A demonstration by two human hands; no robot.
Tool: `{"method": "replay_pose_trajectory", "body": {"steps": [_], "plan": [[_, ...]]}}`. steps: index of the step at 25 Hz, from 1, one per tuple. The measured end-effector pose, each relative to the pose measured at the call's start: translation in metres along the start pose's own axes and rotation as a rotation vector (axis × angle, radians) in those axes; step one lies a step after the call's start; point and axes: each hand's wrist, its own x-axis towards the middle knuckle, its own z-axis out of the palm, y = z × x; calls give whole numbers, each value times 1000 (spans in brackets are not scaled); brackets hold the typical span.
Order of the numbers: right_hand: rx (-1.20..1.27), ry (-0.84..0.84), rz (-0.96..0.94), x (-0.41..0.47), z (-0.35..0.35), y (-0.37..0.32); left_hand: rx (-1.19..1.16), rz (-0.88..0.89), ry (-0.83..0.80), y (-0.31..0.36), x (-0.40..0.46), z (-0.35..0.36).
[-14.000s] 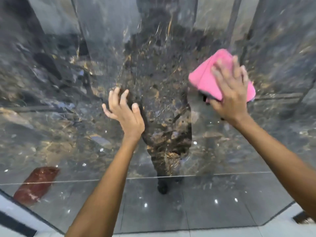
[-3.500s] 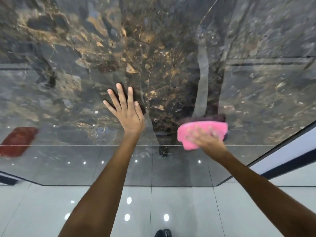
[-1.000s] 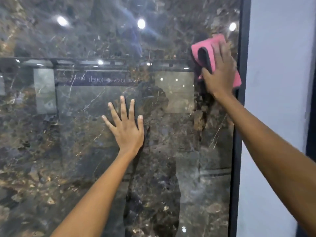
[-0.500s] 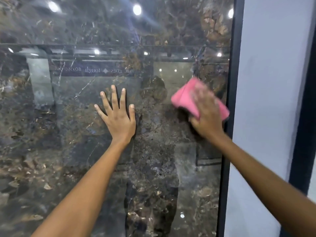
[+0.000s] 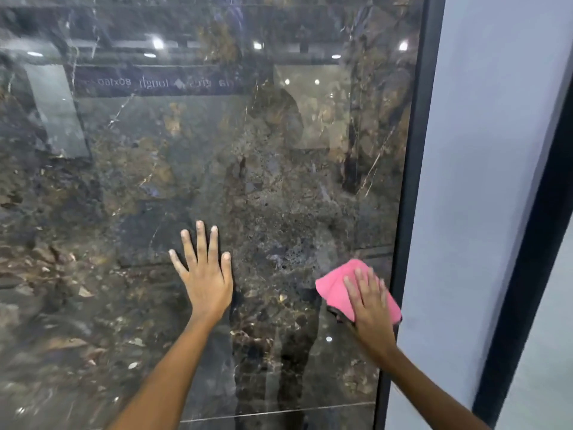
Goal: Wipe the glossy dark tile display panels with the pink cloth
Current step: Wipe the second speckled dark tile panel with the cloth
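While the left hand lies flat on the glossy dark marbled tile display panel, its fingers straight and spread and holding nothing, the right hand presses the folded pink cloth against the same panel low on its right side. The right hand's fingers are stretched out over the cloth, flattening it to the tile instead of curling round it; the thumb is hidden, so whether it pinches a fold I cannot tell. The cloth sits just beside the black vertical frame strip that bounds the panel, its right corner touching or nearly touching that strip, with the pale grey wall beyond it. What the next stroke turns on is that edge: the cloth is already at the panel's right limit, so the unwiped tile, as far as one can judge, lies to the left, above and below it, and the tall panel runs lengthwise up and down. The right hand is the nearer one and carries the cloth; the bracing left hand lies well apart to the left, at about the same height, so a long sideways sweep would run towards it, while a vertical pass along the frame looks unobstructed.
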Motion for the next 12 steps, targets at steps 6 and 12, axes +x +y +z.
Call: {"method": "replay_pose_trajectory", "body": {"steps": [6, 12], "plan": [[118, 361, 247, 161, -63, 38, 25, 31, 69, -6, -2, 11], [-158, -247, -579, -67, 47, -14, 46, 72, 99, -9, 0, 14]]}}
